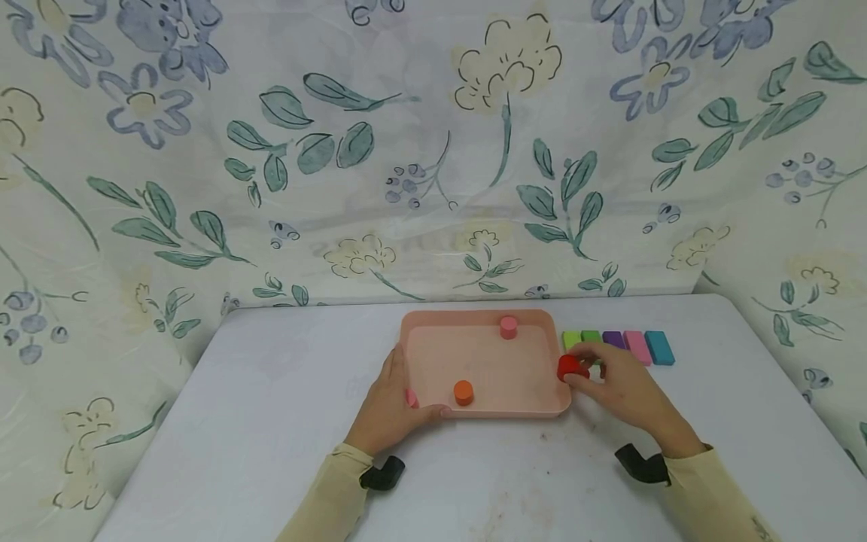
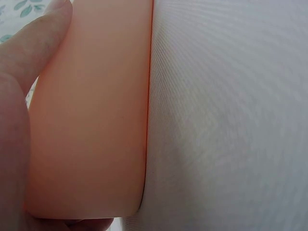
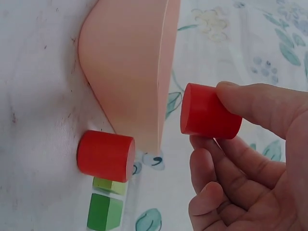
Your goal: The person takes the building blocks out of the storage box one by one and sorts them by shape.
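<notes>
A shallow pink tray (image 1: pixel 497 413) lies on the table. My left hand (image 1: pixel 393 395) holds its near left corner, thumb along the front wall and the other fingers along the left side. Between thumb and fingers my right hand (image 1: pixel 619 380) pinches a red cylinder block (image 3: pixel 209 111), raised at the tray's right edge. A second red cylinder block (image 3: pixel 106 156) stands on the table beside the tray, below that hand. Inside the tray are an orange cylinder (image 1: pixel 463 393), a pink cylinder (image 1: pixel 508 327) near the back, and another pink piece (image 1: pixel 412 399) partly hidden by my left hand.
Right of the tray stands a row of blocks: yellow-green (image 1: pixel 571 339), green (image 1: pixel 591 336), purple (image 1: pixel 614 339), pink (image 1: pixel 637 347) and blue (image 1: pixel 660 348). My right hand partly covers the row. Flower-patterned cloth (image 1: pixel 433 248) hangs behind the white table (image 1: pixel 305 361).
</notes>
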`<state>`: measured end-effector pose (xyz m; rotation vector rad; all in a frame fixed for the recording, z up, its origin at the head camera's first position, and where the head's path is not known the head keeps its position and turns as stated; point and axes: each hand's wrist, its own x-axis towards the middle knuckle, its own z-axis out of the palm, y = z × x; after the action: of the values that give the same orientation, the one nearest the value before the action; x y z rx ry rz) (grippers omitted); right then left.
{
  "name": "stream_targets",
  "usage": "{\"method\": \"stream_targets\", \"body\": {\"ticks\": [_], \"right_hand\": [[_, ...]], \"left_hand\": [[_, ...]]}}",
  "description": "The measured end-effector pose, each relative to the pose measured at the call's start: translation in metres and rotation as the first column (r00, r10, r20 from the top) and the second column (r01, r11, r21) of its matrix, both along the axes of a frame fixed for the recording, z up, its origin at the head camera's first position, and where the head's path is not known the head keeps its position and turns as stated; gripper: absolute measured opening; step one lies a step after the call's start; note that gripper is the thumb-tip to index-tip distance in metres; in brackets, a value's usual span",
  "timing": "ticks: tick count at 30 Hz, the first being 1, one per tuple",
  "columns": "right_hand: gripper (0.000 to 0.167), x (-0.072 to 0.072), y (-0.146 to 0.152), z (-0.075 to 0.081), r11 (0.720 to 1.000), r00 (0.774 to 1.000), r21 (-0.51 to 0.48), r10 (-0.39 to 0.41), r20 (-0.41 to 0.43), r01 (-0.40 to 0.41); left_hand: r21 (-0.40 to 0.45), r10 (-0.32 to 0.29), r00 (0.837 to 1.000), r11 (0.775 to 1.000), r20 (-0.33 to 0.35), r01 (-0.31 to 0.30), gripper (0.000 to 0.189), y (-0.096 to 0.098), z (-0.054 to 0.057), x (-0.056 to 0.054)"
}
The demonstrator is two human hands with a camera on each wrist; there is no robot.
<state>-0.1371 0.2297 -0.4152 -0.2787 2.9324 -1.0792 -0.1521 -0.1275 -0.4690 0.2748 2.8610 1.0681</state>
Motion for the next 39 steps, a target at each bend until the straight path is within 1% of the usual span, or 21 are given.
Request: {"method": "stream_targets", "body": {"ticks": [12,24,34,39], "right_hand": [[0.043,0.0,0.01,0.001,0.998,0.999,0.047,-0.043,0.028,0.041],[0.046,0.001,0.02,-0.002,0.995,0.996,0.045,-0.085,0.028,0.084],[0.041,-0.002,0.025,-0.008,0.994,0.995,0.045,-0.098,0.011,0.098],[0.043,-0.003,0.028,-0.009,0.993,0.993,0.054,-0.111,0.029,0.109]], "left_hand": [[-0.003,-0.006,1.0,1.0,0.001,0.006,0.135,0.001,0.001,0.001],[-0.004,0.002,1.0,1.0,0.013,-0.001,0.135,0.002,0.002,0.001],[-0.001,-0.003,1.0,1.0,0.01,0.003,0.135,0.001,0.002,0.001],[-0.013,-0.009,1.0,1.0,0.003,0.009,0.134,0.0,0.002,0.0]]}}
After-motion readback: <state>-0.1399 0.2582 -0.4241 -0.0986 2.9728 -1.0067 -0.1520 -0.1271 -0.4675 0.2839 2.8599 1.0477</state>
